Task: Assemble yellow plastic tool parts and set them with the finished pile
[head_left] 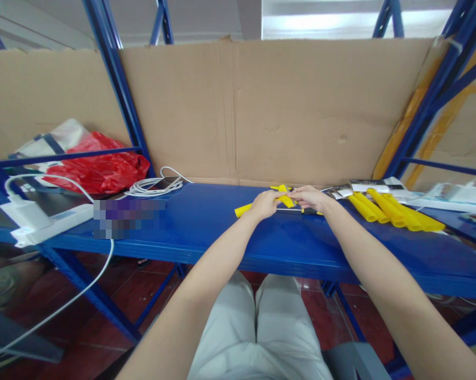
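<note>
My left hand [266,203] and my right hand [309,197] meet over the blue shelf [206,216]. Between them is a yellow plastic piece [287,201] with short arms, pinched by the fingers of both. A yellow tube end [243,210] sticks out to the left of my left hand; whether it joins the held piece is hidden. Just below my fingers lies a screwdriver [309,211] with a black and yellow handle, its thin shaft pointing left. Fingertip detail is too small to make out.
Several yellow tubes [392,211] lie at the right beside flat black-and-white packets [376,184]. A white cable coil [154,186], a red plastic bag [99,164] and a white power strip [59,224] are at the left. Cardboard [301,111] stands behind, between blue posts [122,79].
</note>
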A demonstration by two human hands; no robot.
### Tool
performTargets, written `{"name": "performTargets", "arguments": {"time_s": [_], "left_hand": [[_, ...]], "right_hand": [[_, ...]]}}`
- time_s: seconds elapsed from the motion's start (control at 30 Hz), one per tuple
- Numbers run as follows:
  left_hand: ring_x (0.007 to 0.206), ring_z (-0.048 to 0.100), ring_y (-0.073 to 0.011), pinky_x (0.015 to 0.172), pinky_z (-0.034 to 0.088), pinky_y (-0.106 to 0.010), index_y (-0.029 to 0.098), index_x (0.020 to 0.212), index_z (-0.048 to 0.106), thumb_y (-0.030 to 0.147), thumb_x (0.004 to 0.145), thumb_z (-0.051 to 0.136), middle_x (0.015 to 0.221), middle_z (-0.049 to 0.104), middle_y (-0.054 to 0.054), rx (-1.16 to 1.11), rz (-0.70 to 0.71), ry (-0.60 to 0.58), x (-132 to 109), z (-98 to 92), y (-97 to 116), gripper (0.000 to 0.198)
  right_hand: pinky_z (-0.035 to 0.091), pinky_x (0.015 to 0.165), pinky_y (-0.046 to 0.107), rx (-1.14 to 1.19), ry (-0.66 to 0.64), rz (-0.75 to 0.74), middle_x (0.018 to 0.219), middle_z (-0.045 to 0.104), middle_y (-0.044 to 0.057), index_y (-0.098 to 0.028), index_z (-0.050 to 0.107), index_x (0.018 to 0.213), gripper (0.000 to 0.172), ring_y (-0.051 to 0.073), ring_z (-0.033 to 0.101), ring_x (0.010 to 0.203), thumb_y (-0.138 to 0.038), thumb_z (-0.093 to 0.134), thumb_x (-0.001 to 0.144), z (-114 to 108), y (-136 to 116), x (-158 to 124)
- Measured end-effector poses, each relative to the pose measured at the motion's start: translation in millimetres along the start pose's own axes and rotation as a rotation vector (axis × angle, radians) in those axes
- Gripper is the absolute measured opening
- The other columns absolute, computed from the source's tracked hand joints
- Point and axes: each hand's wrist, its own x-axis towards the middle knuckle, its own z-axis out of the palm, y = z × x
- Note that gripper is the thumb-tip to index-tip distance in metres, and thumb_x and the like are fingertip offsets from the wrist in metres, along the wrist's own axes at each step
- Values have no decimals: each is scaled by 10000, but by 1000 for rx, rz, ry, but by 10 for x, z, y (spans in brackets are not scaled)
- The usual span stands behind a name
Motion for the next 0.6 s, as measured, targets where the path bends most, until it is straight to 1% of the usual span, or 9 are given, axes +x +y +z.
{"name": "performTargets", "arguments": {"time_s": [0.2, 0.3, 0.4, 0.6], "left_hand": [[1165, 627, -219, 1008, 477, -315, 276, 1304, 652, 168, 922, 575, 1252, 683, -71, 40, -21, 18, 21, 14, -12, 405], [1158, 626, -213, 1001, 477, -307, 278, 1306, 649, 165, 928, 561, 1238, 684, -66, 52, -16, 18, 26, 20, -20, 404], [1145, 630, -209, 1000, 475, -304, 280, 1308, 647, 159, 927, 555, 1217, 690, -63, 64, -15, 16, 24, 17, -29, 411], [1125, 643, -216, 1004, 470, -310, 254, 1311, 647, 142, 922, 558, 1199, 697, -81, 88, 0, 13, 14, -10, -33, 415]], "right_hand": [[129, 387, 179, 73, -34, 2, 471, 313, -97, -172, 469, 646, 390, 15, 195, 387, -357, 788, 770, -14, -17, -15], [144, 388, 177, 83, -32, -1, 480, 369, -73, -163, 478, 637, 364, 17, 223, 388, -316, 769, 791, -9, -15, -11], [191, 396, 172, 95, -9, -13, 497, 429, -42, -157, 487, 629, 347, 24, 275, 401, -292, 747, 814, 19, -6, -5], [230, 400, 166, 144, 4, -44, 494, 430, -38, -159, 480, 599, 385, 32, 296, 422, -322, 749, 822, 81, 4, -1]]}}
